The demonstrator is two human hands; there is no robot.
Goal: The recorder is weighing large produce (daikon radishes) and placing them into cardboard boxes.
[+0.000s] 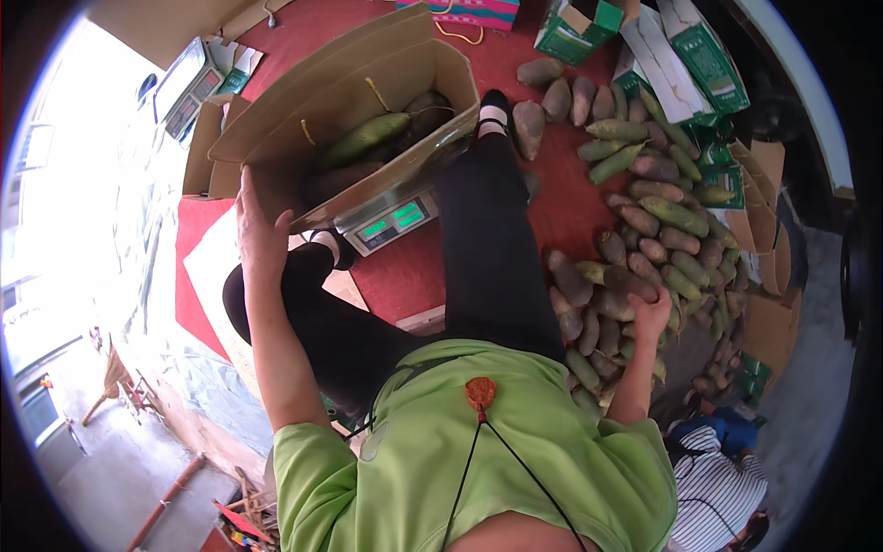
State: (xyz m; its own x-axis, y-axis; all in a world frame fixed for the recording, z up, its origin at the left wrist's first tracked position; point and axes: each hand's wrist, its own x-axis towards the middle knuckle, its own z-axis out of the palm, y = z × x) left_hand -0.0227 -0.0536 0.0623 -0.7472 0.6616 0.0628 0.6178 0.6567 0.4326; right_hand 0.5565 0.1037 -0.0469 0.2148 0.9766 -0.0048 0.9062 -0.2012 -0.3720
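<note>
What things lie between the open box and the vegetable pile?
In the head view, the person's right leg and red flooring lie between the box and the vegetables.

Red surface (563,204), heaped root vegetables (681,241) (green and purplish), scale (391,224), green box (563,41)

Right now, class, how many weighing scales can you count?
2: one scale sits under the open cardboard box that the left hand touches; the second scale stands at upper left. Others may be hidden.
</note>
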